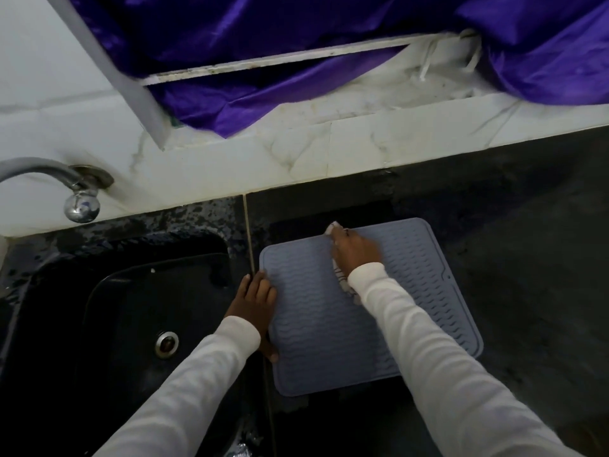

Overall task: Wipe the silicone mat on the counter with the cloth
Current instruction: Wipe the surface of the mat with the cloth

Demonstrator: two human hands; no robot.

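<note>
Black sink (138, 311), chrome tap (77, 192), purple sheet (263, 34).

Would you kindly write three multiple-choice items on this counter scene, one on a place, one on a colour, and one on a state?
1. Where does the left hand rest?
A. On the mat's edge nearest the sink
B. On the tap
C. Inside the sink

2. What colour is the silicone mat?
A. Red
B. Grey-blue
C. Yellow

3. What is the right hand doing?
A. Hanging idle above the counter
B. Turning the tap
C. Pressing the cloth onto the mat

Answers:
1. A: the fingers lie flat on the mat's left border, beside the sink.
2. B: its wavy ridged surface shows grey-blue against the dark counter.
3. C: the cloth peeks out from under the hand, near the mat's far edge; the tap is untouched.
</note>
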